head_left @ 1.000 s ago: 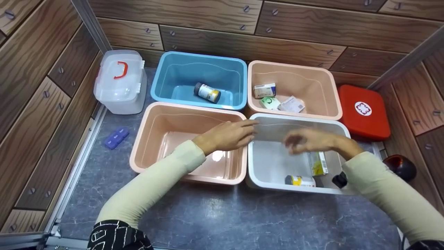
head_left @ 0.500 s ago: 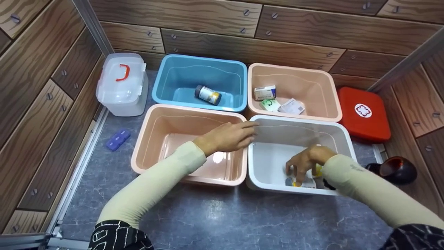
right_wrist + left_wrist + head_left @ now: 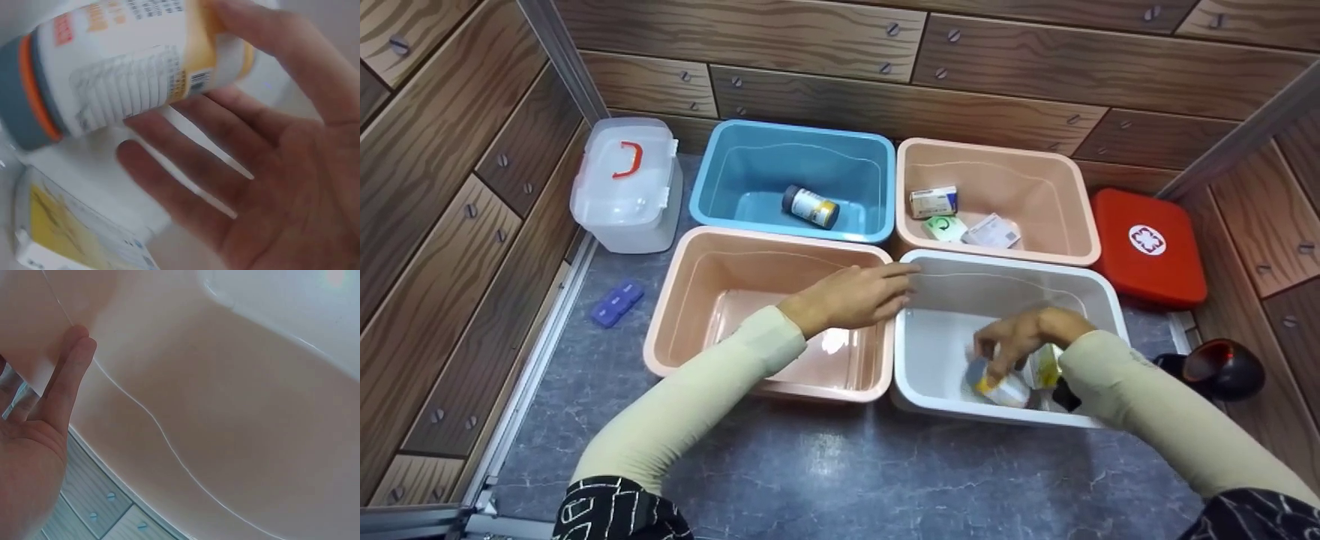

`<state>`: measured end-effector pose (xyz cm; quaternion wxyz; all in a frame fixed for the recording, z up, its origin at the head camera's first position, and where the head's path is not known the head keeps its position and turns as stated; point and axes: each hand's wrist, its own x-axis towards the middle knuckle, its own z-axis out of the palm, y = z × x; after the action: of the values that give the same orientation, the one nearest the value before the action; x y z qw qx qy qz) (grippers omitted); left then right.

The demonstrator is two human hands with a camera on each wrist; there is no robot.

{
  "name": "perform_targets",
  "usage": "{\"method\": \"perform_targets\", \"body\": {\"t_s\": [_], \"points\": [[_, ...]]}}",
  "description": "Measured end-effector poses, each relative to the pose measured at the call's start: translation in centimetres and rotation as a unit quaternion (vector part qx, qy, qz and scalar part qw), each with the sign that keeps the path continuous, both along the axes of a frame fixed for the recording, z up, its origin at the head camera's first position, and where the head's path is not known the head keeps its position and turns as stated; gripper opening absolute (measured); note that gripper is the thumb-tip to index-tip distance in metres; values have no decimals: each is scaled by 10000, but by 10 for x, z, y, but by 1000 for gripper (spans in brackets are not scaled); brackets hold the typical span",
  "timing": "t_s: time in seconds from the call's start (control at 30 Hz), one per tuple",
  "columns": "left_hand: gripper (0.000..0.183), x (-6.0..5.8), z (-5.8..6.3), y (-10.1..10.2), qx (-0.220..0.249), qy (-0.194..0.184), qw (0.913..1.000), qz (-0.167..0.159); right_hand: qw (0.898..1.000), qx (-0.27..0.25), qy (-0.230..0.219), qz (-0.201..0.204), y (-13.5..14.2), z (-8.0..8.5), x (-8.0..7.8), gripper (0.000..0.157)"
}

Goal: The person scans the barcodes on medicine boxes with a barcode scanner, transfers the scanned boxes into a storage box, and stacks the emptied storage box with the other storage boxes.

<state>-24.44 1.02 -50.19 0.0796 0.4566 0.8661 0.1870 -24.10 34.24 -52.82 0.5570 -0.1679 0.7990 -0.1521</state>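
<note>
Inside the grey-white tub (image 3: 911, 405), my right hand (image 3: 1024, 337) pinches a pill bottle (image 3: 118, 73) between thumb and fingers. This bottle has a white and yellow label and a dark grey cap with an orange ring; it hangs tilted. A medicine box (image 3: 62, 225) with a yellow picture lies close beside it in the same tub. My left hand (image 3: 851, 296) is held over the right side of the front peach tub (image 3: 660, 330), fingers fairly straight and reaching to the rims where the two tubs meet. In the left wrist view its fingertips are near the tub wall.
A blue tub (image 3: 705, 180) holds another bottle (image 3: 810, 207). Several small medicine boxes (image 3: 934, 202) lie in the back peach tub (image 3: 1080, 187). Around them are a clear lidded case (image 3: 622, 187), a purple pill organizer (image 3: 617, 304), a red first-aid case (image 3: 1147, 262) and a dark round object (image 3: 1222, 369).
My right hand has reached down into the grey-white tub and taken hold of the bottle, which has turned and lifted slightly. The left hand has stayed in place.
</note>
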Motion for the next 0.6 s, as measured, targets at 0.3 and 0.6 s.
{"method": "perform_targets", "body": {"t_s": [0.3,0.6], "points": [[43,0,-2,2,62,33,10000,-32,9661,-1850,1664,-684,18,44,-9,51],[39,2,1,0,-27,-16,10000,60,8954,-3170,2297,-2121,38,74,8,47]]}}
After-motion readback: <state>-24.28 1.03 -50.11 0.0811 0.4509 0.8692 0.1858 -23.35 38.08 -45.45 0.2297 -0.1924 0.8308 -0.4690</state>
